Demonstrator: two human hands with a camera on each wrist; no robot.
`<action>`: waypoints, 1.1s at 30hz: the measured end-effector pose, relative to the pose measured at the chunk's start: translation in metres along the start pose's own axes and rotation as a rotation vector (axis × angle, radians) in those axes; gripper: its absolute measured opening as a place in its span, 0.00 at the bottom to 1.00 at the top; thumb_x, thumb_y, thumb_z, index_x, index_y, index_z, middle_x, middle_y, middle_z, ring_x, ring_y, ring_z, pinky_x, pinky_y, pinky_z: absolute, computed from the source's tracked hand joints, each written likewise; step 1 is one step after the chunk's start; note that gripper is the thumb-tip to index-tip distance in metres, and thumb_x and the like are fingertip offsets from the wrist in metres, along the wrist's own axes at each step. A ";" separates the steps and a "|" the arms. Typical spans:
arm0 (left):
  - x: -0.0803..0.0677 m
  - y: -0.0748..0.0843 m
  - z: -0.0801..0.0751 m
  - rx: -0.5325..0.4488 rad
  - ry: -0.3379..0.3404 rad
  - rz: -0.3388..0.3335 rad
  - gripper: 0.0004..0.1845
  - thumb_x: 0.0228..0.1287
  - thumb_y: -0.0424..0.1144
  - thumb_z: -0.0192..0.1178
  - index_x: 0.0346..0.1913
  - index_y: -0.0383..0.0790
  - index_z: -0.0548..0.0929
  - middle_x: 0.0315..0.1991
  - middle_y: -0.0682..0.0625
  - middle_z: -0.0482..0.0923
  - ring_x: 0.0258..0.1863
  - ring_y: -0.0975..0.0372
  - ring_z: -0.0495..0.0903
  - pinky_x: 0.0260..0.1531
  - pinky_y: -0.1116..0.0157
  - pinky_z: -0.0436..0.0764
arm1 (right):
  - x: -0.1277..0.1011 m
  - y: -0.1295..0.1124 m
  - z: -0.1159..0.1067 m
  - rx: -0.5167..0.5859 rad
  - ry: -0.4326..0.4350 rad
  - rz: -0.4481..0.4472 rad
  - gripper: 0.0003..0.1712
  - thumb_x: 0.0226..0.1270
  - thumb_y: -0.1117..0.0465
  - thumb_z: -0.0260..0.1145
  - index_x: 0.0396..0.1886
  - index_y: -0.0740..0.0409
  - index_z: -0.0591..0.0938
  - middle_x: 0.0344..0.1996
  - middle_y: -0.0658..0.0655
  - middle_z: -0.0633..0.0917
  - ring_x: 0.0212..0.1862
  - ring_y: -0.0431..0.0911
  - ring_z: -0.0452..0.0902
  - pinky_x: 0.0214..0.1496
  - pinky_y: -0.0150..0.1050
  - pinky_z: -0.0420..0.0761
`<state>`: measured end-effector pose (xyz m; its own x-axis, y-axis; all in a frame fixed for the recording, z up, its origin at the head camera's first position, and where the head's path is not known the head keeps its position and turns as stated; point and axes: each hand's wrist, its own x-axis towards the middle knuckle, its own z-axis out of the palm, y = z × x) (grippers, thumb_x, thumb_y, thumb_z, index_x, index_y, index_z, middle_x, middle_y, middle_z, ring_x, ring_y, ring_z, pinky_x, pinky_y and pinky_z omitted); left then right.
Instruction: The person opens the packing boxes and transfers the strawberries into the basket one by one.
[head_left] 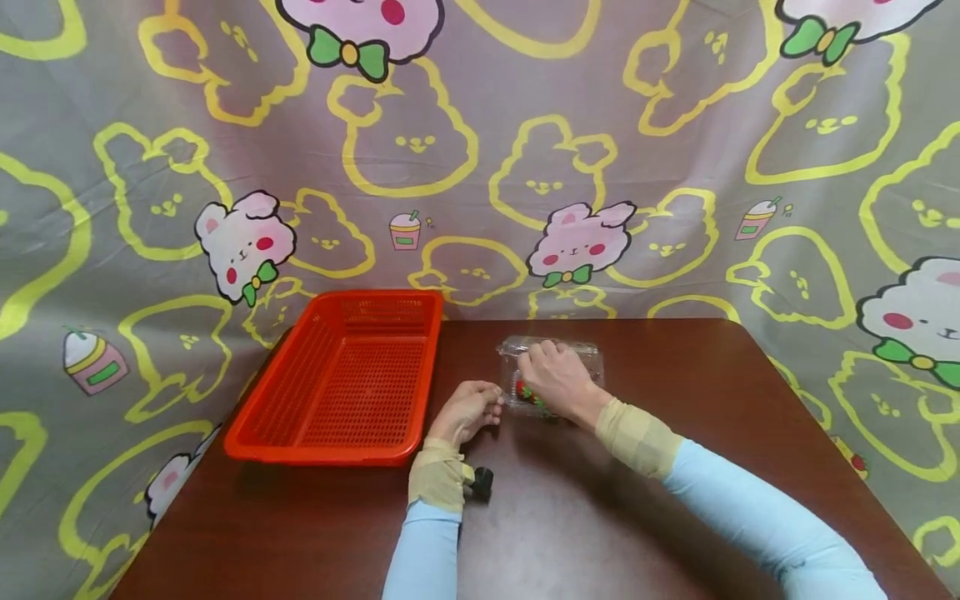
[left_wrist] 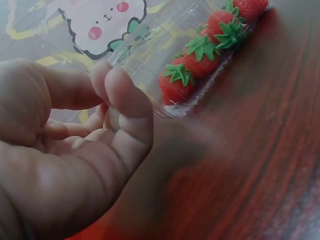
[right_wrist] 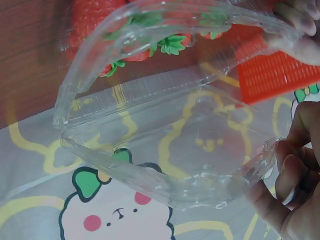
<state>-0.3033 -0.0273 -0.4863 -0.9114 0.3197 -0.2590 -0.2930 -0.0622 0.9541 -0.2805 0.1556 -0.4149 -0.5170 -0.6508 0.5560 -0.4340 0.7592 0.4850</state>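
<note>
Clear plastic box [head_left: 512, 367]: strawberries [left_wrist: 200, 62] inside; left grip [head_left: 467, 410] pinching rim [right_wrist: 250, 19], right grip [head_left: 555, 375] pinching open lid [right_wrist: 195, 192]

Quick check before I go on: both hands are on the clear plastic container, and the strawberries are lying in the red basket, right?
Not quite: the strawberries are in the clear plastic container, not the red basket; the left wrist view shows this. The left hand and right hand are both on the container.
</note>
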 end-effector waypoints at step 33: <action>-0.014 0.002 0.020 -0.048 0.032 -0.007 0.09 0.64 0.28 0.44 0.42 0.26 0.72 0.25 0.46 0.78 0.21 0.61 0.84 0.18 0.69 0.80 | 0.046 0.059 -0.001 -0.013 -0.021 -0.040 0.02 0.64 0.68 0.61 0.31 0.60 0.79 0.29 0.58 0.79 0.34 0.55 0.76 0.40 0.46 0.71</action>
<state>-0.2857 -0.0133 -0.4777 -0.9178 0.2899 -0.2713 -0.3123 -0.1051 0.9441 -0.3295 0.1710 -0.3603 -0.5146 -0.6801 0.5222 -0.4449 0.7324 0.5154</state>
